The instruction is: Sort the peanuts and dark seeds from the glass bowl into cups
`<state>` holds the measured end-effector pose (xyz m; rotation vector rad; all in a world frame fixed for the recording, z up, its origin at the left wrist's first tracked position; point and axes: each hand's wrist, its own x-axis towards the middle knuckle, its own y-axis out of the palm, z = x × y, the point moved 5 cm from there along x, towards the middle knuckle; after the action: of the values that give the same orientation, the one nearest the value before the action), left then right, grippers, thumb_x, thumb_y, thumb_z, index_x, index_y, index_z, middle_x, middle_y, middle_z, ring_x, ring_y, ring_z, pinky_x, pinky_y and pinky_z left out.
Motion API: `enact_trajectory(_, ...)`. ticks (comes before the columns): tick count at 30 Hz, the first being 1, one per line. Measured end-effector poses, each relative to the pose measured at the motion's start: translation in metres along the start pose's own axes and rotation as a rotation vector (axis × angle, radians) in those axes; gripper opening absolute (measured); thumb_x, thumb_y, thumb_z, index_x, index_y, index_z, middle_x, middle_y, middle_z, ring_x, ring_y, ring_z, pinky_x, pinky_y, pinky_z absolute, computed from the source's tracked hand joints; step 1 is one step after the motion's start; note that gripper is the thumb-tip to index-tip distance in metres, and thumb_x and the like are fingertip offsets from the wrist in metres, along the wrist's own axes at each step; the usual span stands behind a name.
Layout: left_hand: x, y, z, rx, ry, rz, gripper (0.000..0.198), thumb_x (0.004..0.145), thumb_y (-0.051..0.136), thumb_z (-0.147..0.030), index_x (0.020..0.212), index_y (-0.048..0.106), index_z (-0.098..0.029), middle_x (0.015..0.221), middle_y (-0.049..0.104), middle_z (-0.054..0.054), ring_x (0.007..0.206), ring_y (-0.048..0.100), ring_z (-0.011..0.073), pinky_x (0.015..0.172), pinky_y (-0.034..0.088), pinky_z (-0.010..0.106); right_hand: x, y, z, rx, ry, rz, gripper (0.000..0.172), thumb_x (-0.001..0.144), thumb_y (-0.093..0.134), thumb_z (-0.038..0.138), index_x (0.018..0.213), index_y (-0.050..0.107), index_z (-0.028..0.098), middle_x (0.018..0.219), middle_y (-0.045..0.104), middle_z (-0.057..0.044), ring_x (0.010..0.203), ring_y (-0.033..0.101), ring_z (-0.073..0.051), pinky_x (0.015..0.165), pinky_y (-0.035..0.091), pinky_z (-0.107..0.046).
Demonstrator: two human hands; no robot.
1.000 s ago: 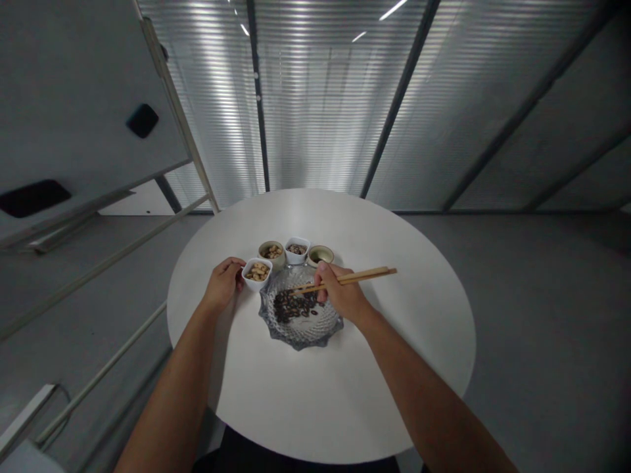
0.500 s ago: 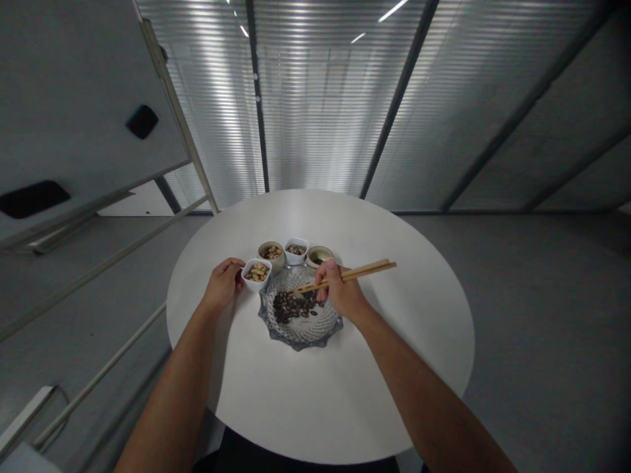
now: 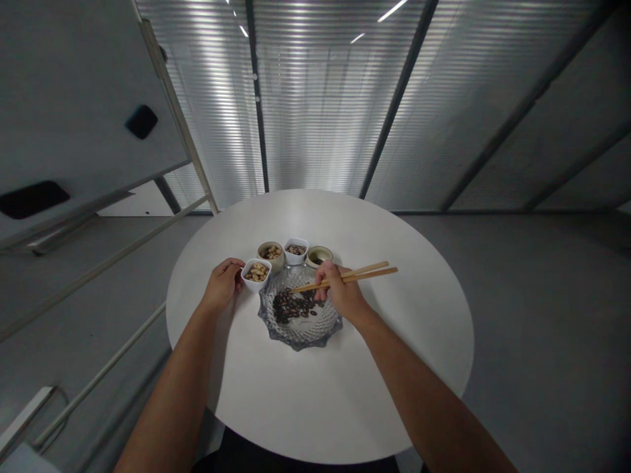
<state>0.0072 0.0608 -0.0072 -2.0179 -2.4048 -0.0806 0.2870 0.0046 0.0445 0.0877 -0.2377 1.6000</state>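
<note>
My right hand (image 3: 341, 294) grips a pair of wooden chopsticks (image 3: 362, 274), whose tips reach left over a patterned glass plate (image 3: 320, 330). Dark seeds (image 3: 293, 307) lie in a heap on the plate's left half. My left hand (image 3: 223, 286) is curled against the side of a small white bowl of peanuts (image 3: 256, 272) at the plate's far left edge. Beyond the plate stand a tan bowl of nuts (image 3: 271, 253), a white bowl with dark bits (image 3: 296, 250) and a greenish bowl (image 3: 320, 254).
Everything sits on a round white table (image 3: 394, 341). A slanted board on a metal frame (image 3: 98, 131) stands to the left, and ribbed glass partitions (image 3: 320, 98) rise behind the table. Grey floor surrounds the table.
The chopsticks have tilted slightly and my right hand has shifted a little over the plate. My left hand has stayed at the peanut bowl.
</note>
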Motion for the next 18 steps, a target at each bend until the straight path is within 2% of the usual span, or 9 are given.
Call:
enact_trajectory(10,0.0015,0.0000,0.0032,0.010,-0.003,-0.010,0.017,0.072,0.062,-0.034,0.077,0.065,-0.018,0.051,0.053,-0.003,0.040,0.043,0.0111,0.039,0.029,0.024,0.0008,-0.0007,-0.0042,0.026,0.038,0.035,0.065,0.091,0.042,0.080,0.068,0.059,0.021,0.044,0.058,0.001,0.043,0.058,-0.015,0.047,0.048,-0.025)
enact_trajectory(18,-0.0009,0.0018,0.0016,-0.002,0.001,-0.010,0.017,0.072,0.063,-0.033,0.077,0.066,-0.017,0.052,0.054,-0.002,0.040,0.043,0.0108,0.039,0.030,0.023,0.0051,0.0001,-0.0093,0.028,0.099,0.049,0.050,0.092,0.052,0.068,0.071,0.056,0.022,0.045,0.060,0.002,0.041,0.060,-0.013,0.043,0.047,-0.022)
